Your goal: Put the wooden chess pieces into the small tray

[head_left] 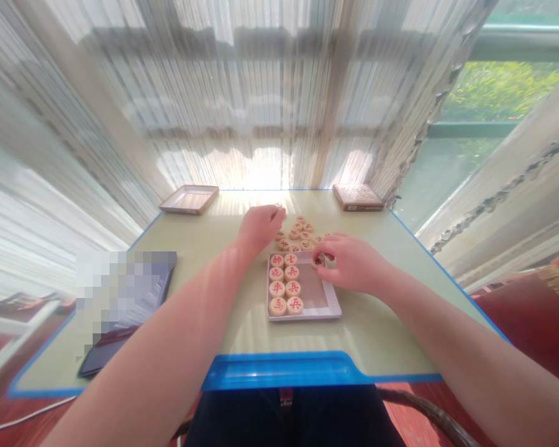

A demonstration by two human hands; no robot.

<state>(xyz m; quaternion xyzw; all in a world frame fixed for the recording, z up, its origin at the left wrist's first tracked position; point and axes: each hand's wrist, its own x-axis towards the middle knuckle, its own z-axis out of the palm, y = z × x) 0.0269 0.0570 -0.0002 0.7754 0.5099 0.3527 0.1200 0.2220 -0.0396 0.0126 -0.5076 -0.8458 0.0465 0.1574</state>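
A shallow open box (334, 298) sits in front of me, its left side filled by two columns of round wooden xiangqi pieces with red characters (293, 288). My right hand (349, 257) pinches a xiangqi piece with a dark character (317, 262) over the box's upper right part. Beyond the box lies a loose cluster of xiangqi pieces with dark characters (305, 235). At the cluster's far left, my left hand (261, 225) is closed, with a pale xiangqi piece (278, 206) at its fingertips; its face cannot be read.
The light green table (242, 335) has a blue rim and a blue front tray (284, 370). An open box lid (189, 200) stands at the far left corner, a closed flat box (358, 197) at the far right. A dark tablet-like device (140, 316), partly pixelated, lies left. Curtains hang behind.
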